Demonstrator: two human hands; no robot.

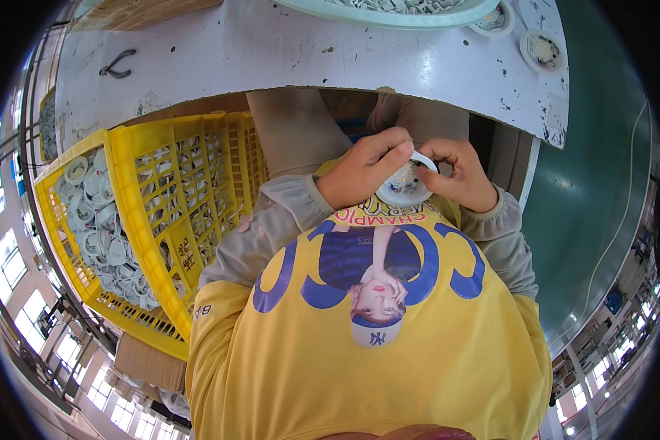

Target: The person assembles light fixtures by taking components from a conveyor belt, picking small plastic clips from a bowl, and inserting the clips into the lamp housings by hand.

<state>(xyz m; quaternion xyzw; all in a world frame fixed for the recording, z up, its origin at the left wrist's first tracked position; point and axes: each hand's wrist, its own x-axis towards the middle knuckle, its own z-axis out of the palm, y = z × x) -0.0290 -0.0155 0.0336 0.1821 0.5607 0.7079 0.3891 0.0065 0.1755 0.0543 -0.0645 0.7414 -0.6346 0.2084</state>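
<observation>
A round white LED lamp housing (402, 192) is held up in front of my yellow shirt, below the table's near edge. Small yellowish LEDs and a few dark parts show on the board inside it. My left hand (365, 169) is closed on the lamp's upper left rim, thumb and fingertips pinched together there. My right hand (462, 174) grips the opposite side, its thumb reaching over the rim onto the board. Whether a wire or other small part sits between the fingertips is too small to tell.
At my left stands a yellow plastic crate (143, 213) full of white lamp rings (99, 227). The white table (286, 59) bears pliers (117, 64), a pale basin (418, 20) of small white pieces, and two more lamps (543, 51) at the right corner. A green surface (601, 191) lies beyond.
</observation>
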